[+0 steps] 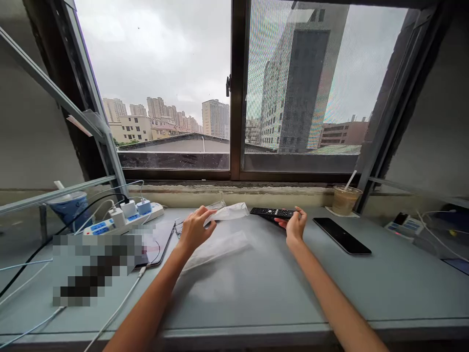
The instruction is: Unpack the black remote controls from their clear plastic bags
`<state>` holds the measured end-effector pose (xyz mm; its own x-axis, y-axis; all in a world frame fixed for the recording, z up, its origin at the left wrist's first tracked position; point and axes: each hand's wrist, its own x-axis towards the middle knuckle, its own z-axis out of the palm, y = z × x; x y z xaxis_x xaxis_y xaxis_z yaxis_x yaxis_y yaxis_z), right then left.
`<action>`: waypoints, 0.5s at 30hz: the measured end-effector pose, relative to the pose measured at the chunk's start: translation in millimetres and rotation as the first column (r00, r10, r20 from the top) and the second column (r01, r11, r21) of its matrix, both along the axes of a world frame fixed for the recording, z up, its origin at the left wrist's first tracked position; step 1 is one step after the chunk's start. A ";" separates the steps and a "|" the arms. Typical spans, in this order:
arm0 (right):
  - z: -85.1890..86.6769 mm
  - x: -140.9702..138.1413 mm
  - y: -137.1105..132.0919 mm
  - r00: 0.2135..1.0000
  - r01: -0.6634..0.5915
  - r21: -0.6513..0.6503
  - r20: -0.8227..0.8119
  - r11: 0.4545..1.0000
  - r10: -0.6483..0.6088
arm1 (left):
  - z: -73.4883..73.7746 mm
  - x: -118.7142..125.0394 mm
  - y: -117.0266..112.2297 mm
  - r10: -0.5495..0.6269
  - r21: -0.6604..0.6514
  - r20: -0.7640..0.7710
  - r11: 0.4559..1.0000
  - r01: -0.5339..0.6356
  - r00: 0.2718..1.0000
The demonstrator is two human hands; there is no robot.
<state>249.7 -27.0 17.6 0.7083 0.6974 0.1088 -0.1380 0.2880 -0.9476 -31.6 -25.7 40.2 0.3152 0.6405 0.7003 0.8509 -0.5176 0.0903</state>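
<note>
My right hand [295, 226] grips a black remote control [273, 212] by its right end, holding it just above the grey desk with the buttons facing up. In my left hand [197, 226] a thin, whitish clear plastic sleeve [230, 211] is pinched between thumb and fingers, its free end pointing toward the remote. The two things are apart by a small gap. Beneath my left hand a second translucent plastic sleeve [220, 248] lies flat on the desk. Behind the left fingers sits some more clear plastic, partly hidden.
A black phone [342, 235] lies right of my right hand. An iced drink cup [345, 199] with a straw stands by the window. On the left are a power strip [124, 217] with plugs, a tablet [157, 244], white cables and a blue cup [71, 210].
</note>
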 end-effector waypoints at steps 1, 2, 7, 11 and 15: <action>-1.1 -1.9 -0.5 0.999 -0.028 0.018 0.025 0.999 0.028 | 0.8 0.3 -1.4 -0.009 -0.028 -0.028 1.000 0.008 1.000; -2.2 -4.5 -0.5 0.997 -0.065 0.028 0.054 0.997 0.064 | 1.4 1.2 -3.1 -0.028 -0.067 -0.067 0.997 0.024 0.997; -6.7 -14.8 3.7 0.957 -0.175 -0.113 0.213 0.978 0.196 | 0.7 12.1 -13.5 -0.184 -0.297 -0.162 0.946 0.130 0.969; -9.9 -8.5 2.9 0.907 -0.115 -0.183 0.382 0.976 0.179 | -6.3 22.1 -17.7 -0.344 -0.473 -0.157 0.849 0.235 0.926; -13.1 -0.9 -3.3 0.563 0.104 -0.357 0.791 0.928 0.241 | -18.9 23.0 -12.4 -0.356 -0.544 -0.190 0.814 0.204 0.915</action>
<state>248.8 -30.2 4.5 0.3823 0.8487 0.3654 0.7291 -0.0341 -0.6836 -8.6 -38.1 21.3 0.6629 0.7306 0.1637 0.7045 -0.6827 0.1940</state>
